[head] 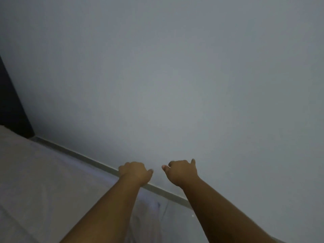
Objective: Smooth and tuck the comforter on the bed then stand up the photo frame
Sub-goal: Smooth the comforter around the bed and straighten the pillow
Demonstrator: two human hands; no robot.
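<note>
The pale comforter (43,181) covers the bed at the lower left, smooth there, with a few folds low in the middle. Its far edge runs along a light strip (84,157) at the foot of the wall. My left hand (134,172) is curled into a fist right over that edge, fingers bent away from me and hidden. My right hand (182,172) is also curled shut, a little to the right, in front of the wall with the thumb and little finger sticking out. Nothing shows in either hand. No photo frame is in view.
A plain grey-white wall (175,76) fills most of the view, close in front of me. A dark headboard (12,102) stands at the far left where bed and wall meet. The light is dim.
</note>
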